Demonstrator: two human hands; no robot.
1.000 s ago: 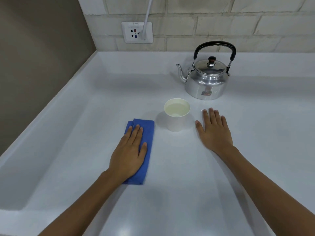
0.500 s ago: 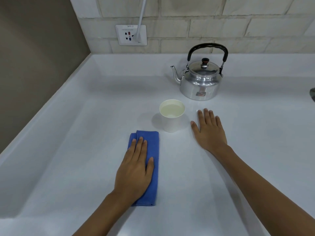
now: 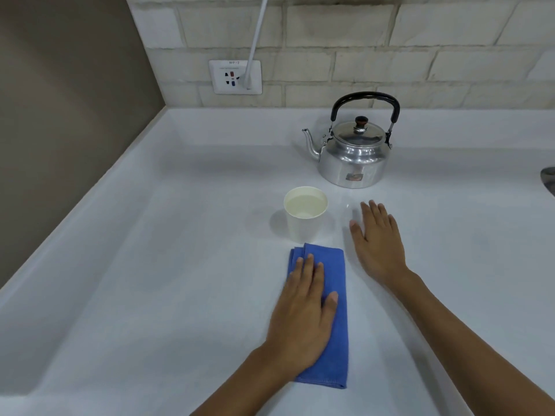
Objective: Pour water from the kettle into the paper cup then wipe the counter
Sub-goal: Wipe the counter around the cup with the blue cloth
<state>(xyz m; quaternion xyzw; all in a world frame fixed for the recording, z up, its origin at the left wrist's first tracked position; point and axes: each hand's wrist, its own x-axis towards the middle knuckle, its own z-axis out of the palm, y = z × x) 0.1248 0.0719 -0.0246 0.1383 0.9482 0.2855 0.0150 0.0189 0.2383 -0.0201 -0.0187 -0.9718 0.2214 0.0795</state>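
A shiny metal kettle (image 3: 354, 157) with a black handle stands upright at the back of the white counter (image 3: 180, 265), spout pointing left. In front of it is a white paper cup (image 3: 304, 226) holding water. A folded blue cloth (image 3: 336, 340) lies flat on the counter just in front of the cup. My left hand (image 3: 306, 310) presses palm-down on the cloth's left half. My right hand (image 3: 377, 244) rests flat on the counter to the right of the cup, fingers spread, holding nothing.
A wall socket (image 3: 235, 77) with a white cable (image 3: 255, 40) plugged in sits on the brick wall behind. A brown wall borders the counter on the left. A dark rounded object (image 3: 549, 178) shows at the right edge.
My left hand has slid the blue cloth from left of the cup toward me and to the right, ending in front of the cup. The right hand, cup and kettle stay put.
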